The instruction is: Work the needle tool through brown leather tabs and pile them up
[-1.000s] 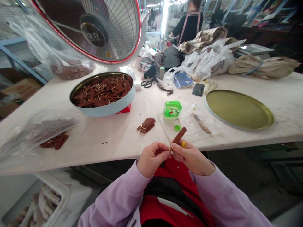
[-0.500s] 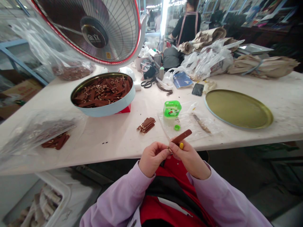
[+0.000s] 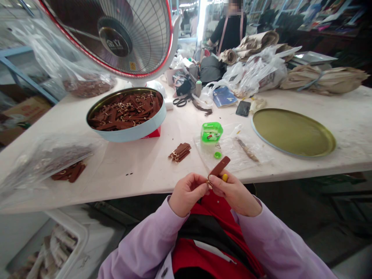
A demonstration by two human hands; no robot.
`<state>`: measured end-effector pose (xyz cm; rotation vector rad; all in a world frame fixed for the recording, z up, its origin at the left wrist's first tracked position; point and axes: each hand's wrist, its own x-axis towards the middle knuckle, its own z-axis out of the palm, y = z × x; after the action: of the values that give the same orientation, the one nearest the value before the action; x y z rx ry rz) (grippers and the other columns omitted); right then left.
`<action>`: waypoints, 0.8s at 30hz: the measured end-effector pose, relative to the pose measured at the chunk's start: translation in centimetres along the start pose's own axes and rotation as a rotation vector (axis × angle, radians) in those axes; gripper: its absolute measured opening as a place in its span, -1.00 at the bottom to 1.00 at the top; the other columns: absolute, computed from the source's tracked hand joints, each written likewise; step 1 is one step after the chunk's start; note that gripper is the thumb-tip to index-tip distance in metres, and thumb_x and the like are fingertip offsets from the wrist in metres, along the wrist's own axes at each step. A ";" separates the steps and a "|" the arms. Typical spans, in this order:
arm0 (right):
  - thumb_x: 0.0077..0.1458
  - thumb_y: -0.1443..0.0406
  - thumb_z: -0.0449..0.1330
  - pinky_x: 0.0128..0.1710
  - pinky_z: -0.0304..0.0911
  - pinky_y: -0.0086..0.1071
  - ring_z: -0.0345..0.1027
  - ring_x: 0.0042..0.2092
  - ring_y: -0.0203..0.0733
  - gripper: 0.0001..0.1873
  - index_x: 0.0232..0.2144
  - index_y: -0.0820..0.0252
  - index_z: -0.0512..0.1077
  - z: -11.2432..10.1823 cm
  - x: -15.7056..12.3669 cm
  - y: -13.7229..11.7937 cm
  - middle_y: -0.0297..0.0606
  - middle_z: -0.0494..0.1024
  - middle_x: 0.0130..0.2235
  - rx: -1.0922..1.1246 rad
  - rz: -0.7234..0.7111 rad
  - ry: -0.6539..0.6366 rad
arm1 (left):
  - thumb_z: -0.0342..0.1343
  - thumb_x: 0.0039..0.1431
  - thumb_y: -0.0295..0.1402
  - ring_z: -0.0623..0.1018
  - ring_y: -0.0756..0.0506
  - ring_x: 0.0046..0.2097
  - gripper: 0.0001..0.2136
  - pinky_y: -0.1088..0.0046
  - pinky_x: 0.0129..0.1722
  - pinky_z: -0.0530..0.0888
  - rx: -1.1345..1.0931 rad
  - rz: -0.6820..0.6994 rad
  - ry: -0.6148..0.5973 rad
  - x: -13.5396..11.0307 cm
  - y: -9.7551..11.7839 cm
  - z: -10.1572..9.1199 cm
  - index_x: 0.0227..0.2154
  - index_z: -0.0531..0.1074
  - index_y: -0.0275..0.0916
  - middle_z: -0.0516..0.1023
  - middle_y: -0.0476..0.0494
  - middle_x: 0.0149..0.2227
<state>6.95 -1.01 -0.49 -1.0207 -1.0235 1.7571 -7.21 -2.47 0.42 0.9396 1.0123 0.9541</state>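
Observation:
Between my hands is a brown leather strap (image 3: 220, 166), its free end pointing up and to the right. My left hand (image 3: 188, 193) pinches its lower end, where a small metal ring partly shows. My right hand (image 3: 234, 193) grips the strap too, and a yellow-ended thing (image 3: 224, 177) sticks out between its fingers; the rest of that is hidden. Just beyond my hands, a green cap (image 3: 217, 155) and a green container (image 3: 212, 132) rest on a clear plastic sheet (image 3: 232, 149). A small pile of similar straps (image 3: 180, 152) with rings lies to the left.
A round tin (image 3: 130, 131) full of brown straps stands at left, below a large fan (image 3: 116, 40). Its gold lid (image 3: 293, 133) lies at right. A plastic bag (image 3: 49, 162) holds more straps. Scissors (image 3: 180, 102), a blue booklet (image 3: 224, 97) and paper bundles (image 3: 325, 79) sit farther back.
The strap's free end has swung slightly left and more upright as my right hand turned it. My left hand keeps its pinch at the ring end.

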 end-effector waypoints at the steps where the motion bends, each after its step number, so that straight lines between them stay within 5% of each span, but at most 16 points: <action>1: -0.05 0.15 0.22 -0.64 -0.16 -0.48 -0.06 -0.60 -0.46 -0.76 -0.47 0.20 0.31 0.1 -0.1 0.0 -0.49 0.25 -0.60 -0.022 -0.022 0.021 | 0.21 -0.16 -0.19 0.40 0.05 -0.49 -0.70 0.54 -0.49 0.29 0.001 -0.007 -0.002 0.0 0.0 0.0 -0.48 0.31 -0.32 0.43 -0.02 -0.56; 8: -0.14 0.12 0.26 -0.64 -0.11 -0.46 -0.04 -0.60 -0.42 -0.73 -0.54 0.20 0.35 0.2 -0.1 0.0 -0.49 0.21 -0.64 -0.125 -0.144 0.155 | 0.16 -0.12 -0.20 0.31 0.09 -0.58 -0.73 0.57 -0.56 0.22 0.034 -0.015 0.070 -0.1 0.1 0.6 -0.54 0.24 -0.28 0.34 0.05 -0.65; 18: -0.04 0.16 0.22 -0.62 -0.11 -0.48 -0.04 -0.58 -0.43 -0.77 -0.49 0.20 0.32 -0.4 -0.2 0.3 -0.49 0.19 -0.61 -0.067 -0.042 0.038 | 0.13 -0.05 -0.17 0.33 0.05 -0.51 -0.74 0.52 -0.48 0.26 0.110 0.084 0.013 0.0 -1.0 0.1 -0.48 0.28 -0.28 0.36 0.01 -0.57; 24: -0.07 0.15 0.21 -0.57 0.05 -0.45 0.11 -0.54 -0.37 -0.77 -0.52 0.20 0.34 0.1 -0.2 0.0 -0.42 0.30 -0.57 -0.240 -0.129 0.097 | 0.12 -0.08 -0.12 0.30 0.06 -0.56 -0.69 0.54 -0.53 0.23 0.061 0.027 0.015 -0.2 -1.0 0.3 -0.51 0.23 -0.27 0.32 0.04 -0.63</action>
<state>6.90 -1.25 -0.42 -1.1486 -1.2311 1.4909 -6.77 -2.96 -0.38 0.9998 1.0487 0.9587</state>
